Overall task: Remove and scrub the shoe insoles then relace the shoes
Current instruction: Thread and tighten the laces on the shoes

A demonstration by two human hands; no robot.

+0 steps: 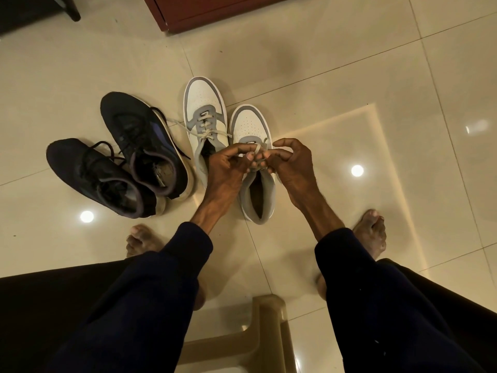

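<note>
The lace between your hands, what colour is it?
Light grey lace, pinched by left hand and right hand; the head view shows it.

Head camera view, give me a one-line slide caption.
Both hands, left and right, work the lace of a white-and-grey sneaker beside two black shoes.

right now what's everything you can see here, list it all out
white and grey sneakers: 2, side by side at centre; left one's lace knotted, right one's lace in the hands
lace: 1, pale grey, on the right sneaker
black sneakers: 2, on the left, laces loose
floor: cream glossy tiles
cabinet: 1, dark red wood, top centre
stool: 1, beige plastic, bottom centre
bare feet: 2, on the floor
left hand: pinching the lace
right hand: pinching the lace
</note>
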